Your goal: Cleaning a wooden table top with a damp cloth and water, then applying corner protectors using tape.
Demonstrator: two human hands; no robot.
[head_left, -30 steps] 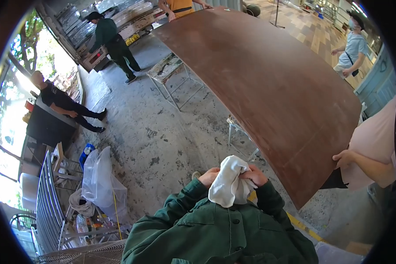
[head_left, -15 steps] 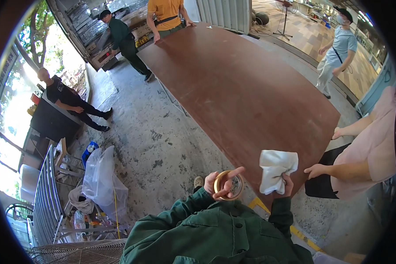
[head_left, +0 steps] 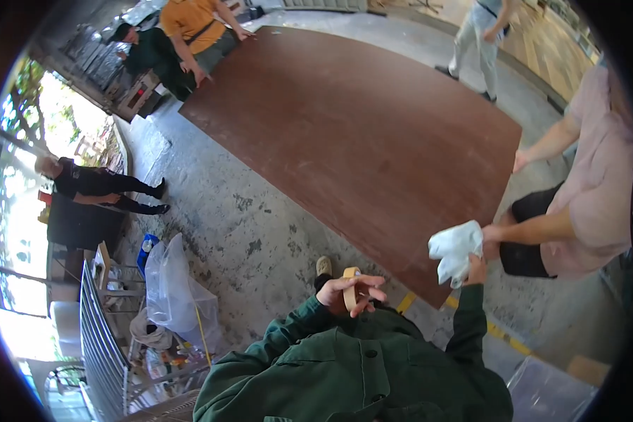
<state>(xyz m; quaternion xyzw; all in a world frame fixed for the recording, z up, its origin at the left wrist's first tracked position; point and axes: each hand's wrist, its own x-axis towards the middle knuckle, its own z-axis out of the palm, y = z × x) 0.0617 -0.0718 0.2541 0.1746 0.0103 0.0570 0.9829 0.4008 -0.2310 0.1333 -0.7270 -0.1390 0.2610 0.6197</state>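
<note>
While the big brown rectangular board [head_left: 359, 141] lies out flat, the person in the dark green button-front jacket [head_left: 330, 373] stands just outside its near corner. Their left hand [head_left: 333, 290], off the board's near long edge, has a tan ring-shaped roll of tape [head_left: 350, 290] around its fingers, which reach through the ring loosely spread. Their right hand [head_left: 477, 269], at the board's near end, is closed on a crumpled white cloth [head_left: 458, 243]; the cloth overlaps the board's edge from above, and I can't tell whether the two touch. Yellow floor markings [head_left: 505, 339] run past that near corner.

Right at the board's near end, a co-worker in a pale pink shirt [head_left: 598, 176] has one hand on the edge; the other is partly hidden behind the cloth. Well left of the board sit a slatted grey metal rack [head_left: 95, 330] and a bunched sheet of clear plastic [head_left: 169, 281].

Farther along on that side, someone in black clothes [head_left: 84, 184] leans back. Across the board, a person in pale trousers [head_left: 471, 46] stands beyond its far long edge. At its far end, a co-worker in an orange shirt [head_left: 190, 24] grips the board with both hands, and someone in dark green clothes [head_left: 155, 60] is just behind.
</note>
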